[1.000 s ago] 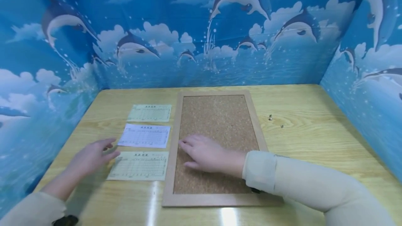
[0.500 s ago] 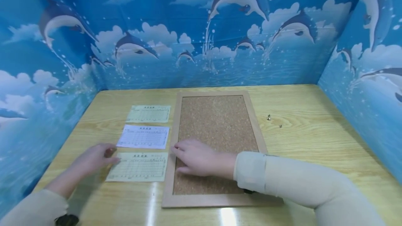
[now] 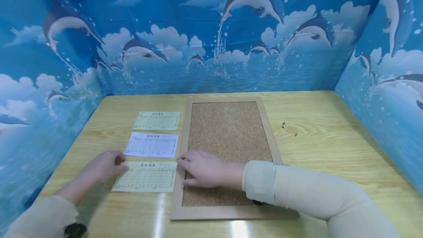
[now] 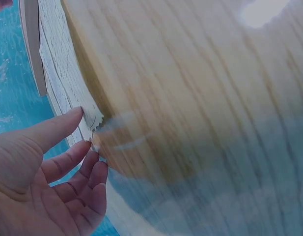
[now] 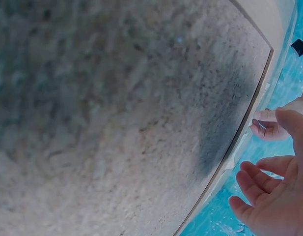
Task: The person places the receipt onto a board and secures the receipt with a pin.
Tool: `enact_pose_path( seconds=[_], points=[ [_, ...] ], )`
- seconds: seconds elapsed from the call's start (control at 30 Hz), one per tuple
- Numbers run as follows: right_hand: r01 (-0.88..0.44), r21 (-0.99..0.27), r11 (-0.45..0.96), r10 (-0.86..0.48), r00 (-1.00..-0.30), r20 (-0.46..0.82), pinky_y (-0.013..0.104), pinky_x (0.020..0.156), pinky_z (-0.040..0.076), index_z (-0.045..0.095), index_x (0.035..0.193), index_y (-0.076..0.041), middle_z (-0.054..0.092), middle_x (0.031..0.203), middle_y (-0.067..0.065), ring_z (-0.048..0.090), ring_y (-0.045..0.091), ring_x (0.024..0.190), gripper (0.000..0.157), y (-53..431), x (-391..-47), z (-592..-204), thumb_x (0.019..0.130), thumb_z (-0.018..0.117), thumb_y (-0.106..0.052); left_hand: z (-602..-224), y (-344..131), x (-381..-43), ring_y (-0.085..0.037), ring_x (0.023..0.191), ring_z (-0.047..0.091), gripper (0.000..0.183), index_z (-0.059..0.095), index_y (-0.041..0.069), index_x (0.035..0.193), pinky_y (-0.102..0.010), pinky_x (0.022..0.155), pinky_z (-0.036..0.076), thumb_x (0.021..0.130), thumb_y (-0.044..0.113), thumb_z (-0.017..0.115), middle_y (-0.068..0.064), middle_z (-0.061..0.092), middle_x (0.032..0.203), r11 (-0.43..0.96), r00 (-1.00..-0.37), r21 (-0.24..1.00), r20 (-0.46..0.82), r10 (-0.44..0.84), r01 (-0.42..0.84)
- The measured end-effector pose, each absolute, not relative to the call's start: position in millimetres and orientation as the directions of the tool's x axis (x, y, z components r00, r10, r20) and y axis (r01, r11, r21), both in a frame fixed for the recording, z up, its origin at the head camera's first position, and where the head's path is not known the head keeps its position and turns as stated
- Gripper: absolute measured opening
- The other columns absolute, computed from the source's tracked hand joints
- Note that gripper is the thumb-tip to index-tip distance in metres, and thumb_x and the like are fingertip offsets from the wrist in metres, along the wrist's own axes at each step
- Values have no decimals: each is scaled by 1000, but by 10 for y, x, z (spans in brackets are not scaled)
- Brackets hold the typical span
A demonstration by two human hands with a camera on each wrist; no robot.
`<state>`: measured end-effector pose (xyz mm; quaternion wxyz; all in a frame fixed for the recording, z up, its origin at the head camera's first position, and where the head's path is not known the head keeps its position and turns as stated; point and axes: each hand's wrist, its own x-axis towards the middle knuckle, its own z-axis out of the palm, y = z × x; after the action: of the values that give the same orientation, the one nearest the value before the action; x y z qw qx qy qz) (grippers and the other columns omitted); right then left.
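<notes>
A pale green printed slip (image 3: 145,177) lies nearest of three paper slips, left of a wood-framed cork board (image 3: 228,124). At its left edge is my left hand (image 3: 107,164); in the left wrist view, the thumb (image 4: 75,118) touches the slip's corner (image 4: 91,114), and a gap separates it from the index finger. My right hand (image 3: 201,168) reaches across the board, fingertips over its left frame beside the slip's right edge. In the right wrist view, the right hand's fingers (image 5: 252,184) are loosely bent with nothing between them.
A white slip (image 3: 152,144) and a smaller green slip (image 3: 157,120) lie behind the nearest one. Small metallic pins (image 3: 283,125) lie on the wooden table (image 3: 317,150) right of the board. A dolphin-print curtain (image 3: 165,72) encloses the back and sides.
My right hand has moved left and slightly nearer, from over the cork to the board's left frame. My left hand has shifted slightly right and nearer, to the green slip's edge.
</notes>
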<state>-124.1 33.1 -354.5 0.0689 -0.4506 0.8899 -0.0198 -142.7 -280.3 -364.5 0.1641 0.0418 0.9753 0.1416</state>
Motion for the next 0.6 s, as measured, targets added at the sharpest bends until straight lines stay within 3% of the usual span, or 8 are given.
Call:
enact_pose_path(
  seconds=[0.37,0.6],
  points=[
    [-794,-102,600,-799,-587,-131,32,105,32,40,141,-9,47,137,5,43,18,125,67,331,-1239,-3551,90,52,-51,-3707,-2848,-1415,-18,64,46,14,55,6,77,-31,56,39,82,12,67,-2,51,70,914,-948,401,-261,182,65],
    [-798,-111,592,-804,-579,-133,31,104,33,40,141,-8,46,138,5,43,17,125,68,310,-1225,-3545,90,52,-52,-3721,-2962,-1421,-18,72,51,5,59,1,82,-34,63,43,84,4,62,-4,57,76,865,-955,488,-185,233,117]
  ],
)
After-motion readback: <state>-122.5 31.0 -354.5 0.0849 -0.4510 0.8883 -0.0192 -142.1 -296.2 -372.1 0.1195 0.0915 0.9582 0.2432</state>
